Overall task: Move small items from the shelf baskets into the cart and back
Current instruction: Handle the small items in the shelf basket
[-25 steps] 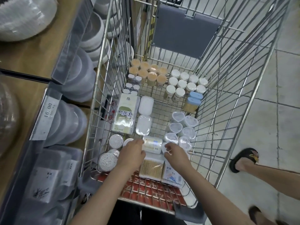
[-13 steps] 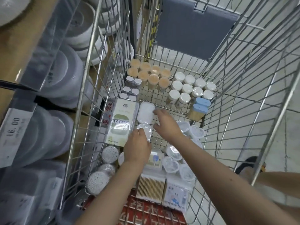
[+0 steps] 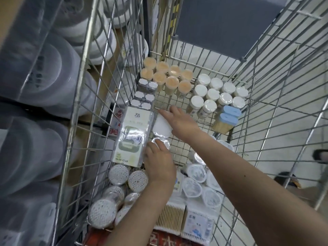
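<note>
Hands: right (image 3: 179,121) flat on white case (image 3: 162,127), left (image 3: 158,162) fingertips on clear case (image 3: 164,142), bare wire floor (image 3: 165,102) beyond

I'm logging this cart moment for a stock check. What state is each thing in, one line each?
left hand: fingers on the clear oval case, grip unclear.
right hand: fingers straight, resting over the white oval case.
green-label packet: lying flat.
orange-lidded jars: upright, lids on.
white-lidded jars: upright, lids on.
blue-lidded boxes: closed, tilted.
cart: partly filled.
</note>
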`<state>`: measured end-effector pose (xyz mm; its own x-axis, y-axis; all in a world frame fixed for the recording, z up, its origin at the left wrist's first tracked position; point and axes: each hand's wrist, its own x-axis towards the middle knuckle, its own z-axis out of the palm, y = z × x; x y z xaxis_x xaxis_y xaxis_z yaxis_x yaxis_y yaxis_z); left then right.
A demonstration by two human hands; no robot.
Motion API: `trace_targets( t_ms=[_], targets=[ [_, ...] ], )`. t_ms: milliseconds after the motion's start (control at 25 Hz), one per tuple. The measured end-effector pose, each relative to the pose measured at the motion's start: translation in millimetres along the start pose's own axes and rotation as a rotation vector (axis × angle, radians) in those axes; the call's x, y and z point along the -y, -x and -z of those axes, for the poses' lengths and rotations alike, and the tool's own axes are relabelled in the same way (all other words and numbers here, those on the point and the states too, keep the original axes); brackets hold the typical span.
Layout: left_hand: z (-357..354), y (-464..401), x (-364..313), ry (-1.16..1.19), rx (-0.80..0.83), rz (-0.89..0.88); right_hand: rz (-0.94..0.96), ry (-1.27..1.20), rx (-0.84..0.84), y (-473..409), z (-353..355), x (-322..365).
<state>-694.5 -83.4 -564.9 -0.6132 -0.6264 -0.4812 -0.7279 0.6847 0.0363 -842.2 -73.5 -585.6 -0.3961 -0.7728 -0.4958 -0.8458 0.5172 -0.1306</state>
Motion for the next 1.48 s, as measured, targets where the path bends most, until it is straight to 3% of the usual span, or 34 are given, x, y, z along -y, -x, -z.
trace_targets(
  t_ms=[80, 200, 360, 520, 680, 920, 1480],
  targets=[
    [-8.8, -4.3, 0.0, -0.032, -0.053, 0.005, -0.06, 0.029, -0.04, 1.9, 0.0, -2.2],
    [-8.0, -13.0, -4.8, -0.039, 0.026, 0.055, -0.113, -0.022, -0.059, 20.5, -0.4, -15.9],
    [-11.3, -24.4, -12.7, -0.092, 0.114, 0.086, -0.355, -0.303, -0.235, 55.6, 3.8, -32.6],
    [12.6, -23.5, -8.3, -0.093, 0.048, 0.038, -0.491, -0.591, -0.354, 75.8, 16.6, -37.6],
    [41.0, -7.6, -15.3, 0.173, 0.011, -0.222, -0.55, -0.726, -0.449, 100.3, 36.4, -33.2],
    [109.7, 25.0, 9.1, 0.577, -0.075, -0.222, -0.615, -0.884, -0.609, 153.7, 78.3, -15.9],
    [232.2, 191.5, 124.6, 1.031, -0.155, -0.278, -0.551, -1.191, -0.729, 331.5, 167.8, 98.1]
  ],
)
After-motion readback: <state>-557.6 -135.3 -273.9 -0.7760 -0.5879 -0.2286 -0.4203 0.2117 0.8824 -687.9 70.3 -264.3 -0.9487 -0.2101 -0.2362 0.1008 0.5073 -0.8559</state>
